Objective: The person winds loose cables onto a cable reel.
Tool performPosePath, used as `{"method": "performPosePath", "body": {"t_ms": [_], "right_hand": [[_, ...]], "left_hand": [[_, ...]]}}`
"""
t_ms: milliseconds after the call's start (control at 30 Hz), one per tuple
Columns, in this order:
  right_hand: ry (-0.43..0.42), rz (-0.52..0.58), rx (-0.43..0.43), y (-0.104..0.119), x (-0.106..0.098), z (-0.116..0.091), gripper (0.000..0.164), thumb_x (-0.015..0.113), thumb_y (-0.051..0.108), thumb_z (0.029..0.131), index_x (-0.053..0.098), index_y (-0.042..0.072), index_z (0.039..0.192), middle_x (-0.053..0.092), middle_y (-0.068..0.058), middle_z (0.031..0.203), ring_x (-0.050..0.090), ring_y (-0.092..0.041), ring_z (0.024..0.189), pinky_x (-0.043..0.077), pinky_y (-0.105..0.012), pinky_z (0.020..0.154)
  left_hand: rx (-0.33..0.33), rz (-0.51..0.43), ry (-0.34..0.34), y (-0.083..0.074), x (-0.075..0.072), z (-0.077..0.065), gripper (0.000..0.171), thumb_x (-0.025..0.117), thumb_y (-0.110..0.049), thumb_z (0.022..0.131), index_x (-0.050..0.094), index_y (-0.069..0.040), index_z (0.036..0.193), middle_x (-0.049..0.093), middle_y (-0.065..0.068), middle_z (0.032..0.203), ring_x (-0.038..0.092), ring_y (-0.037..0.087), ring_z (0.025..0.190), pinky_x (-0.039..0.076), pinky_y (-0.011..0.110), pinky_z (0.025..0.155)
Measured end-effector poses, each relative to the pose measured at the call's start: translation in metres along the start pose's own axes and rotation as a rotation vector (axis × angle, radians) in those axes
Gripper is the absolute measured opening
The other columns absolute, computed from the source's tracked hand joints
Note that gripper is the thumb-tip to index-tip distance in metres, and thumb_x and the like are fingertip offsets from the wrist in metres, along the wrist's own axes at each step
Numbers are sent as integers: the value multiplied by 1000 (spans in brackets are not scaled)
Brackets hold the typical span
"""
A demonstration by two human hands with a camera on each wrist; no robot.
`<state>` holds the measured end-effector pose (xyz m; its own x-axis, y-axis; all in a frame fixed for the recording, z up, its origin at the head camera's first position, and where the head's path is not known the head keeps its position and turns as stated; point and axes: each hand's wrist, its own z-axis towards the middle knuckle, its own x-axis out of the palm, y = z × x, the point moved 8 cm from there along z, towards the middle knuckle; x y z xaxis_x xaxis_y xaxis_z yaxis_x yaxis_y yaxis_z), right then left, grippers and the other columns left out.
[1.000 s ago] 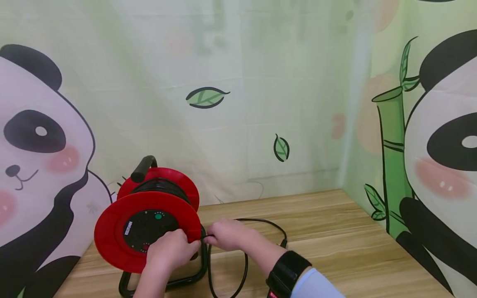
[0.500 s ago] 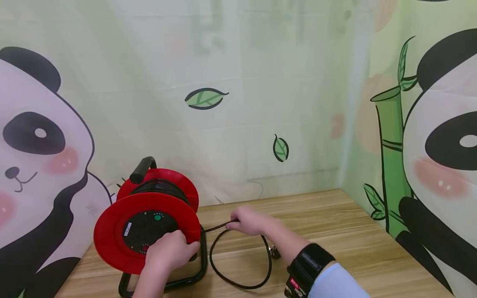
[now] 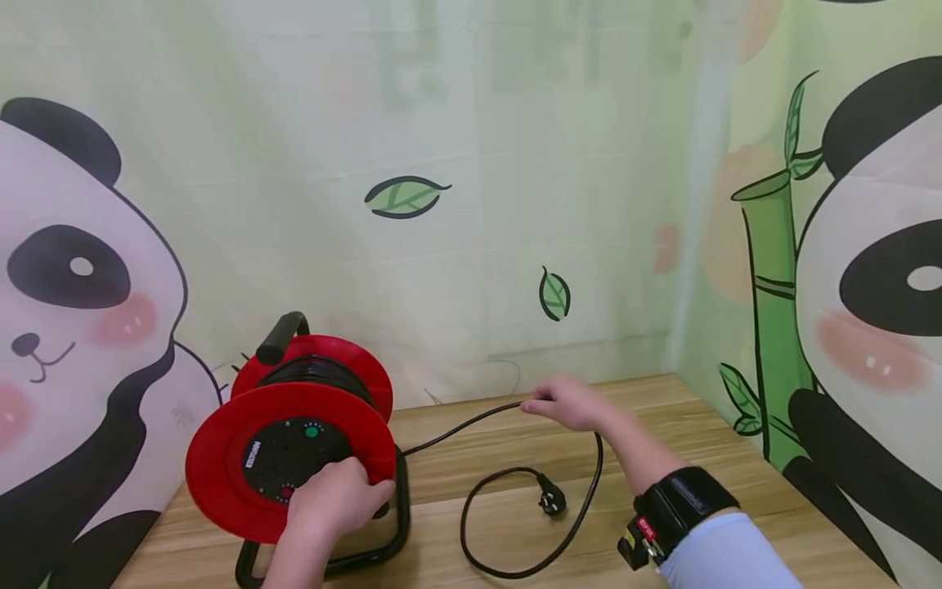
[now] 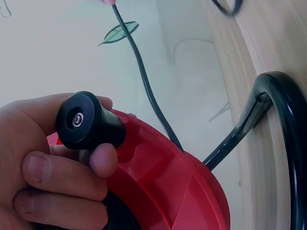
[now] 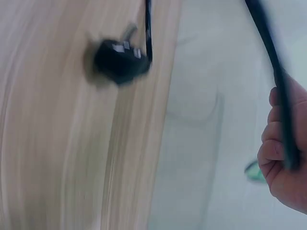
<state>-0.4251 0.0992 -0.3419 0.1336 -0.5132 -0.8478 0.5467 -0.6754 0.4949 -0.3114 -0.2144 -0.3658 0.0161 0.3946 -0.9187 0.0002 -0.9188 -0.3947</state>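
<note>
A red cable reel (image 3: 213, 474) wound with black cable stands at the left of the table on a black tube frame (image 3: 403, 507). My left hand (image 3: 331, 499) is at its front disc; in the left wrist view its fingers curl round a black crank knob (image 4: 88, 120). Farther right, my right hand (image 3: 570, 402) grips the black cable (image 3: 459, 427), which rises from the reel to the fingers. Beyond the hand the cable drops and loops on the table, ending in a black plug (image 3: 552, 497). The right wrist view shows the fist (image 5: 285, 143) round the cable, somewhat blurred.
The wood-grain table (image 3: 684, 491) reaches back to a pale green printed curtain (image 3: 471, 245). The reel's black carrying handle (image 3: 280, 337) sticks up at its top. On the right forearm sits a black wrist strap (image 3: 684, 499) with a small device.
My right hand has moved right and away from the reel along with the cable, so a longer stretch spans between them. The loop and plug show more fully. My left hand stays at the reel.
</note>
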Motion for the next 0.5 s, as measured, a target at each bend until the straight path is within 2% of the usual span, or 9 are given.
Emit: {"method": "performPosePath", "body": {"t_ms": [133,233,367,500], "right_hand": [[-63,-34,73,-27,-28,-16,45,65,36,101,44,17,65,36,7,58,32,-11,53,30,-29,55],[-83,-44,83,-40,-42,-24,46,66,36,100,43,16,65,34,7,58,31,-11,53,30,-29,55],[-100,-84,48,-45,-52,-29,46,68,36,98,45,16,64,36,7,58,33,-10,53,31,-29,54],[-123,-179,51,-44,-56,-29,44,68,39,98,48,17,65,40,6,59,37,-11,54,34,-30,55]], "left_hand": [[-2,16,-2,2,0,0,40,63,-37,92,57,-15,60,52,2,54,49,19,52,32,32,52],[-4,21,-6,3,0,0,40,63,-36,92,56,-15,59,52,2,53,49,19,51,31,32,51],[1,9,-6,1,-1,0,38,63,-36,92,58,-14,61,52,2,54,49,19,52,32,32,52],[0,-12,4,-1,0,-2,36,64,-36,92,60,-14,64,54,3,56,50,20,54,34,33,53]]}}
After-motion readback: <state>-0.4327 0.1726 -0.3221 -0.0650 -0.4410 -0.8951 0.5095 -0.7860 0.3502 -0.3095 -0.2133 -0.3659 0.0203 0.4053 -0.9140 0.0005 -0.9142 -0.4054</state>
